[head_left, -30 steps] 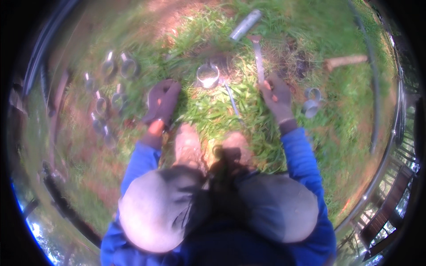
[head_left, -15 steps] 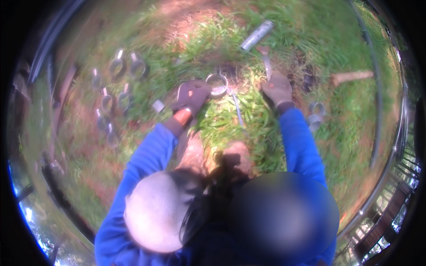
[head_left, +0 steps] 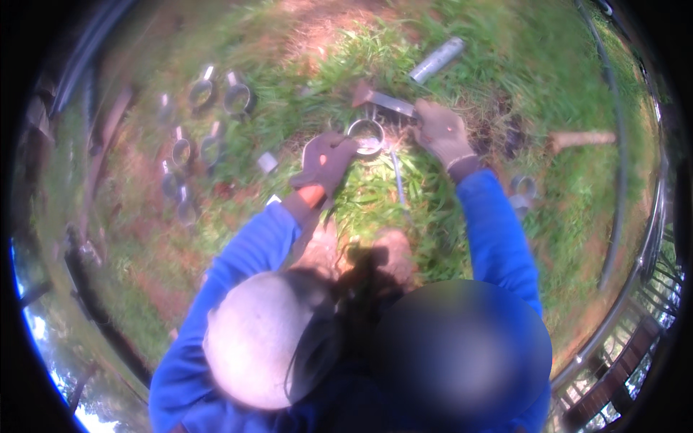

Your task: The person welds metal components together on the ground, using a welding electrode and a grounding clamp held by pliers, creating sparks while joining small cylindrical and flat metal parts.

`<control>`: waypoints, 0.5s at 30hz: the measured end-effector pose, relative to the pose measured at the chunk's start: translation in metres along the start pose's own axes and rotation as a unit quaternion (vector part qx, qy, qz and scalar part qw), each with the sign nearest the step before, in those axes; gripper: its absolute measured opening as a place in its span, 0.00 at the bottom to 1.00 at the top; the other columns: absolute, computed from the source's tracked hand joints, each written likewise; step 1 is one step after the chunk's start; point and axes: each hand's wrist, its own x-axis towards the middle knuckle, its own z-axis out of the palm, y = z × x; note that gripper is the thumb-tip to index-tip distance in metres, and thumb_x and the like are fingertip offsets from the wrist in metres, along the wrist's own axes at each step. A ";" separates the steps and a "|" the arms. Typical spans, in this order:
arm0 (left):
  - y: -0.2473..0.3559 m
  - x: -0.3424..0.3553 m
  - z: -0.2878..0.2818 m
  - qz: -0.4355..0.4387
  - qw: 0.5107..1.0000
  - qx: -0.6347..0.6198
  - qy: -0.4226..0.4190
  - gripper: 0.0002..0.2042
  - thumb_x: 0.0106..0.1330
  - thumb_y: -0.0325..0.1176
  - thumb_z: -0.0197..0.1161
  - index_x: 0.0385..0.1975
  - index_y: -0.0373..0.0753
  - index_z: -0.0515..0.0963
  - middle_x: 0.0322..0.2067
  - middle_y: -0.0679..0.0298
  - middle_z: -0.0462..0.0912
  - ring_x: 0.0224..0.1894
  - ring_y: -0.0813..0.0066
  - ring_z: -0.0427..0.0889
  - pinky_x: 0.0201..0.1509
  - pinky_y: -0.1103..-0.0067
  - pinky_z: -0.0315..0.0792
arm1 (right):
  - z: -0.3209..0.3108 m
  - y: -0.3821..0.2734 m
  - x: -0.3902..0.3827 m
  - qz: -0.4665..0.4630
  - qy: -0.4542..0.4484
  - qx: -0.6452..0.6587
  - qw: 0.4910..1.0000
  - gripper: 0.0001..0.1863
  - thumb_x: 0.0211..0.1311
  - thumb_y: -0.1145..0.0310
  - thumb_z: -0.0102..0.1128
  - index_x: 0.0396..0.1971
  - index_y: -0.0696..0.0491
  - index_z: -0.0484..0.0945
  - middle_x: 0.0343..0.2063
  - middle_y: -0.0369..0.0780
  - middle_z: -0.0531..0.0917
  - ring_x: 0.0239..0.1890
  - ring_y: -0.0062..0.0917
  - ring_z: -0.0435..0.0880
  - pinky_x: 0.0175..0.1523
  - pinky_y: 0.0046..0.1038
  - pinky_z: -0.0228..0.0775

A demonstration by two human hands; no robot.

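Note:
My gloved left hand (head_left: 325, 159) is closed at the left side of a short metal ring (head_left: 375, 150) on the grass, its fingertips gripping the rim. My gloved right hand (head_left: 440, 131) is closed on a hammer-like tool (head_left: 391, 101) with a flat metal shaft and a rusty head, which lies sideways just above the ring. Small bright metal pieces show at the ring, too blurred to name. A thin bluish rod (head_left: 398, 177) lies below the ring, and a small grey square piece (head_left: 267, 162) lies to the left of my left hand.
Several metal rings with tabs (head_left: 238, 101) lie at the left. A metal pipe (head_left: 437, 60) lies at upper right, a wooden stick (head_left: 582, 141) farther right, with grey pipe pieces (head_left: 524, 189) nearby. Long rails (head_left: 619, 180) and a dark bar (head_left: 101, 317) run near the rim.
My left hand has moved up and right onto the ring. My right hand has risen, swinging the tool's head leftward from upright to over the ring.

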 end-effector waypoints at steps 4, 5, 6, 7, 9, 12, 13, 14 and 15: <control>0.006 -0.001 -0.004 -0.024 0.999 -0.003 -0.027 0.16 0.72 0.46 0.76 0.36 0.36 0.93 0.34 0.61 0.91 0.38 0.71 0.86 0.46 0.68 0.79 | 0.014 -0.018 0.020 -0.001 -0.061 0.057 0.997 0.15 0.81 0.65 0.73 0.62 0.51 0.88 0.56 0.47 0.93 0.59 0.50 0.96 0.64 0.51 0.92; 0.007 0.000 -0.005 -0.031 0.999 0.001 -0.037 0.16 0.73 0.45 0.76 0.37 0.36 0.94 0.35 0.60 0.92 0.39 0.69 0.86 0.46 0.66 0.80 | 0.020 -0.021 0.021 -0.020 -0.048 0.063 0.997 0.15 0.81 0.67 0.71 0.63 0.51 0.88 0.58 0.47 0.92 0.59 0.50 0.96 0.65 0.51 0.92; 0.007 0.002 -0.004 -0.036 0.999 0.005 -0.040 0.16 0.73 0.46 0.75 0.36 0.36 0.93 0.34 0.60 0.91 0.38 0.70 0.85 0.45 0.66 0.79 | 0.024 -0.022 0.024 -0.037 -0.034 0.067 0.996 0.16 0.80 0.70 0.70 0.63 0.51 0.89 0.59 0.48 0.92 0.60 0.51 0.96 0.65 0.51 0.91; 0.006 0.004 -0.004 -0.041 0.998 0.009 -0.040 0.16 0.73 0.46 0.75 0.35 0.36 0.93 0.33 0.61 0.90 0.37 0.70 0.84 0.44 0.66 0.79 | 0.028 -0.022 0.025 -0.050 -0.020 0.063 0.997 0.17 0.79 0.71 0.69 0.64 0.50 0.89 0.61 0.48 0.91 0.61 0.51 0.95 0.65 0.51 0.91; 0.004 0.009 -0.002 -0.013 0.999 0.013 -0.036 0.16 0.74 0.46 0.74 0.34 0.37 0.93 0.32 0.61 0.90 0.35 0.71 0.83 0.43 0.66 0.78 | 0.035 -0.021 0.025 -0.068 0.001 0.059 0.996 0.20 0.77 0.73 0.67 0.66 0.50 0.88 0.63 0.48 0.90 0.62 0.51 0.95 0.65 0.51 0.91; -0.002 0.013 0.000 0.027 0.999 0.006 -0.029 0.16 0.75 0.46 0.74 0.35 0.38 0.93 0.31 0.63 0.90 0.34 0.72 0.83 0.42 0.67 0.78 | 0.036 -0.015 0.017 -0.058 0.036 0.070 0.995 0.21 0.77 0.71 0.69 0.67 0.49 0.85 0.62 0.47 0.89 0.59 0.51 0.95 0.62 0.50 0.91; -0.004 0.013 0.001 -0.001 0.999 -0.001 -0.032 0.16 0.76 0.46 0.74 0.36 0.38 0.93 0.32 0.63 0.90 0.34 0.73 0.84 0.41 0.68 0.78 | 0.033 -0.013 0.012 -0.065 0.055 0.082 0.993 0.21 0.77 0.70 0.71 0.66 0.49 0.84 0.61 0.46 0.89 0.58 0.51 0.95 0.61 0.50 0.91; -0.006 0.013 0.001 -0.021 0.999 -0.009 -0.027 0.16 0.77 0.46 0.74 0.37 0.37 0.93 0.32 0.64 0.91 0.34 0.74 0.84 0.41 0.69 0.78 | 0.029 -0.011 0.006 -0.062 0.061 0.092 0.992 0.21 0.76 0.69 0.72 0.66 0.49 0.84 0.60 0.46 0.89 0.57 0.51 0.95 0.61 0.50 0.91; -0.007 0.013 0.001 -0.045 0.996 -0.074 -0.037 0.16 0.78 0.45 0.75 0.38 0.37 0.93 0.32 0.65 0.91 0.34 0.75 0.84 0.41 0.70 0.78 | 0.025 -0.009 -0.001 -0.060 0.067 0.102 0.991 0.21 0.76 0.67 0.74 0.65 0.49 0.83 0.60 0.45 0.89 0.56 0.51 0.95 0.60 0.50 0.91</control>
